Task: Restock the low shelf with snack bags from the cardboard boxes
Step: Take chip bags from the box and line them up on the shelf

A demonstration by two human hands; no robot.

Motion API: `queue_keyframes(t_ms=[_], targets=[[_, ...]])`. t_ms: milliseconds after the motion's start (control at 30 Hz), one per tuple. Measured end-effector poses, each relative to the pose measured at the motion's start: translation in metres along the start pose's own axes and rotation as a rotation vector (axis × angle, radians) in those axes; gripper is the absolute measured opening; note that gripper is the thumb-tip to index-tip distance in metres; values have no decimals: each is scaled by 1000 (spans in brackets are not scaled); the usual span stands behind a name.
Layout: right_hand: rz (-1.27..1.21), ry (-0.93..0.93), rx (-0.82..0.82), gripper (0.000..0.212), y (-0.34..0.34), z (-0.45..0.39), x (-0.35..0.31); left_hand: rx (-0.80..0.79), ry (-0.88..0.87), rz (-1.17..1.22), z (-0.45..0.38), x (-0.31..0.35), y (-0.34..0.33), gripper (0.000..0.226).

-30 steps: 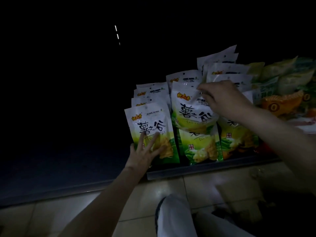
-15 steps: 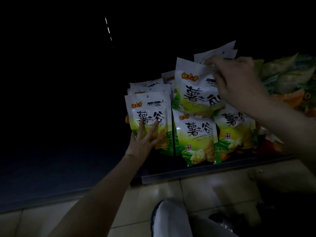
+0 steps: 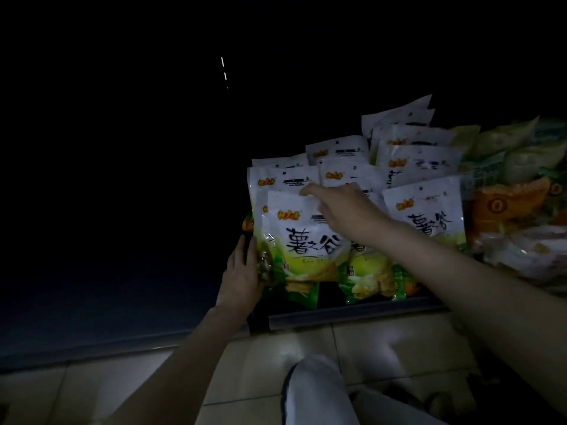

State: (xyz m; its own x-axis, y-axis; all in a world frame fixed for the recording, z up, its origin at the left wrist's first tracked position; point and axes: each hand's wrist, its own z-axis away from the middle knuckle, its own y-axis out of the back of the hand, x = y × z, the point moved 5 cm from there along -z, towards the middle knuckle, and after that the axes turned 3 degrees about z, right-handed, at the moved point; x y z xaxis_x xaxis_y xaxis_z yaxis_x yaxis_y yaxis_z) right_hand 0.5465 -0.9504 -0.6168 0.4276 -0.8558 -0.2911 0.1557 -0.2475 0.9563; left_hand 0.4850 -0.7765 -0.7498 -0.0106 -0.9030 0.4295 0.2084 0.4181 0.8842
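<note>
Several white and green snack bags stand in rows on the low shelf point(image 3: 352, 314). My right hand point(image 3: 340, 207) pinches the top edge of the front-left snack bag point(image 3: 303, 243), which stands upright at the head of the left row. My left hand point(image 3: 242, 271) lies flat with straight fingers against the left side of that row. Another front bag point(image 3: 426, 216) of the same kind stands in the right row. No cardboard box can be made out in the dark.
Yellow, green and orange packets point(image 3: 509, 191) are piled to the right of the white bags. The shelf's left part is dark. Pale floor tiles point(image 3: 362, 351) lie in front, with my white trouser knee point(image 3: 316, 391) at the bottom.
My right hand carried the bag it held from above the middle row over to the front of the left row. My left hand slid from the bag's face to the row's left side.
</note>
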Motion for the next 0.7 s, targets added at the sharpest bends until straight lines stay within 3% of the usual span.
queue_keyframes(t_ms=[133, 267, 333, 467, 600, 700], targets=[[-63, -30, 40, 58, -37, -21, -1, -1, 28, 275, 12, -7, -4, 94], [-56, -1, -78, 72, -67, -18, -11, -93, 123, 534, 12, -11, -24, 127], [25, -23, -127, 77, -81, -12, -8, -102, 185, 550, 14, -12, -28, 135], [126, 20, 24, 80, -75, 8, -3, -43, 185, 541, 17, -8, -25, 124], [239, 35, -136, 107, -106, 38, -10, -45, 98, 518, 22, -2, -22, 129], [371, 38, -141, 123, -125, 37, -9, -39, 122, 551, 23, -1, -23, 134]])
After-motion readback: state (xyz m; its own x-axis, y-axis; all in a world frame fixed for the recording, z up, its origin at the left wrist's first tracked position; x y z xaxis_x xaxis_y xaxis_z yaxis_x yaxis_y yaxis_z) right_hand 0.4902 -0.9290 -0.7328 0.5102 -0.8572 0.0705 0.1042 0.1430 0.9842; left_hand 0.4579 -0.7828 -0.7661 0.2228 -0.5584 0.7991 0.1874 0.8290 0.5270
